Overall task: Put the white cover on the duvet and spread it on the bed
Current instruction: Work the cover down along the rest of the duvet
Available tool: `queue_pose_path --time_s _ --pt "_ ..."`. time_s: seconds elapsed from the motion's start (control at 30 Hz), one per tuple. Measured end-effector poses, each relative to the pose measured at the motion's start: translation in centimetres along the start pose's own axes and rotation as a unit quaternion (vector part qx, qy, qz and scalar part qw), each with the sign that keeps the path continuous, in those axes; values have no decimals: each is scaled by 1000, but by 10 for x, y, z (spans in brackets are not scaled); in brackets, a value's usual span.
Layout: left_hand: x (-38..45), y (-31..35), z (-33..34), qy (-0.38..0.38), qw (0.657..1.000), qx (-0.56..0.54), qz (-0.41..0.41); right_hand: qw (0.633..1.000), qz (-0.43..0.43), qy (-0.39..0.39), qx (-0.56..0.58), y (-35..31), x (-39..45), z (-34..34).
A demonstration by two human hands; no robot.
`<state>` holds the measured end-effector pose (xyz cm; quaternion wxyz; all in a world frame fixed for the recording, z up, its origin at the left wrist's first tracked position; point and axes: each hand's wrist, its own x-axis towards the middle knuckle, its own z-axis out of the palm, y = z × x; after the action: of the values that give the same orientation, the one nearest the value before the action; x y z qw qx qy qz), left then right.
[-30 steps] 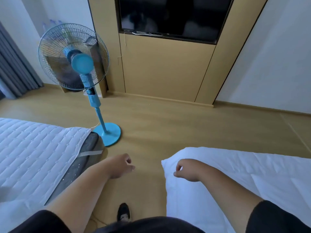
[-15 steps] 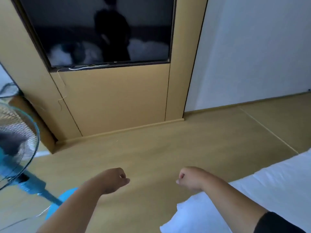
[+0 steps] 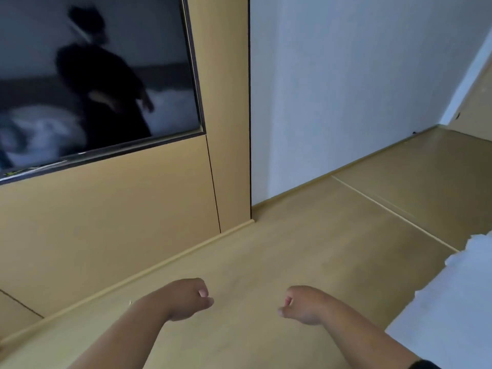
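Note:
A white piece of bedding (image 3: 450,304) shows at the right edge, lying over the wooden floor (image 3: 306,257); I cannot tell whether it is the cover or the duvet. My left hand (image 3: 190,298) and my right hand (image 3: 302,304) are held out over the floor in the lower middle, fingers loosely curled, holding nothing. My right hand is well to the left of the bedding and does not touch it. The bed is out of view.
A dark TV screen (image 3: 93,75) sits in a tan wooden wall panel (image 3: 119,214) at the left and reflects a person and white bedding. A white wall (image 3: 346,89) stands at the right. A thin floor strip (image 3: 394,214) crosses the floor.
The view has swung right and upward: the fan and the quilted mattress left the frame, and the white bedding slid to the right edge. Both hands stayed curled and hold nothing.

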<state>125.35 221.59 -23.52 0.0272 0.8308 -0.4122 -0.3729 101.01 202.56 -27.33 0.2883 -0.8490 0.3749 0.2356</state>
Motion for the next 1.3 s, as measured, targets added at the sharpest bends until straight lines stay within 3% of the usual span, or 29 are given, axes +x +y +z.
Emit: queue_pose_path --time_s 0.2,0.47,0.73,0.83,1.07,1.2,1.3 --pt "99 77 -85 3 999 -7 49 998 30 40 24 26 69 -113" --pt "264 157 -156 -60 988 61 131 990 126 41 51 83 152 -199" --pt "447 264 -244 -123 953 177 212 954 260 74 131 131 231 -294" --pt "496 322 -268 -114 938 227 235 931 303 98 179 151 235 -325" --pt "577 486 -247 -149 884 297 328 852 418 125 288 247 217 -342" --pt "610 589 -222 -187 858 323 353 833 444 115 309 336 221 -365" --pt "638 673 -208 -175 849 326 376 833 427 138 323 408 227 -391"
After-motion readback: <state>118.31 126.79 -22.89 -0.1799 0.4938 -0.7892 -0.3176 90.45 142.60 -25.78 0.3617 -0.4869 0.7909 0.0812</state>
